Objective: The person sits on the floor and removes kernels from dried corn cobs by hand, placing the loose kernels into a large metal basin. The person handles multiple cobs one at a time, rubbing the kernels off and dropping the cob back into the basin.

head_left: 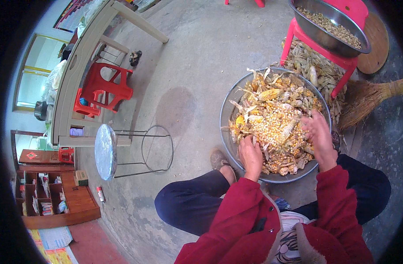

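A wide metal basin (225,138) stands on the floor before me, filled with corn cobs, dry husks and loose kernels (274,127). My left hand (251,155) reaches in at the basin's near left, its fingertips down among husks and kernels; what they touch is hidden. Over the right side is my right hand (320,137), slightly blurred, fingers spread and nothing seen in it. A pale cob (288,130) lies on the kernels just left of that hand. One yellow cob (270,94) rests near the far side, and another (240,121) lies beyond my left hand.
A pink plastic chair (343,61) at the upper right bears a metal bowl (366,48). Husks (315,71) lie beneath it, beside a straw broom (369,99). To the left are a round stool (105,151) on its side, a red plastic stool (107,85) and a table (69,99).
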Available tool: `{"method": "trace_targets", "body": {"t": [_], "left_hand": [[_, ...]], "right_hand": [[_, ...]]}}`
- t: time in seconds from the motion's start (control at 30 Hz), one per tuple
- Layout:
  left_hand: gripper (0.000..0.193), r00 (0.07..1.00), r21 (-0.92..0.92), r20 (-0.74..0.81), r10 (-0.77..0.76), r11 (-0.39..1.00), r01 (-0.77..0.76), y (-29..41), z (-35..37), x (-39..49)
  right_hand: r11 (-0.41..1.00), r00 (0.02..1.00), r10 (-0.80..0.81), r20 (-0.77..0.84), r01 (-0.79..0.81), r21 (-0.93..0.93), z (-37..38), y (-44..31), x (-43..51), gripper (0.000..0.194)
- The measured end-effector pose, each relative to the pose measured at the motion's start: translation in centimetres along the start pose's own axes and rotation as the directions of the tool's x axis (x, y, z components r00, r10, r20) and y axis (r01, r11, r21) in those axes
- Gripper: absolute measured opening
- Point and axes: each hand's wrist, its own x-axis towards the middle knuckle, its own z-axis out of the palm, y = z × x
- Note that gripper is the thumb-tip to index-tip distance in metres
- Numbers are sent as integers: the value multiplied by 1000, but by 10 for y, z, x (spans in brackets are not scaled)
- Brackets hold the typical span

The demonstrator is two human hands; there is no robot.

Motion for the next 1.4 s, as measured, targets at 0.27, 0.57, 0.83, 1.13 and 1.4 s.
{"method": "trace_targets", "body": {"t": [0.27, 0.57, 0.83, 1.13, 1.4], "left_hand": [[27, 748, -734, 657, -97, 148, 663, 48, -33, -8], [17, 739, -740, 672, 54, 4, 673, 74, -47, -16], [13, 749, -737, 659, 75, -137, 662, 69, -47, -20], [18, 692, -693, 721, 48, 7, 721, 73, -55, -15], [26, 638, -615, 770, -14, 251, 747, 74, -60, -16]], "right_hand": [[968, 970, -8, 244, 69, -241, 28, 31, -23, 31], [988, 962, 11, 273, 32, -153, 36, 22, -28, 19], [995, 954, 85, 289, -65, -78, 44, 16, -35, 11], [995, 974, 62, 219, -45, -85, 42, 12, -36, 13], [988, 948, 40, 315, 10, -154, 41, 17, -36, 13]]}}
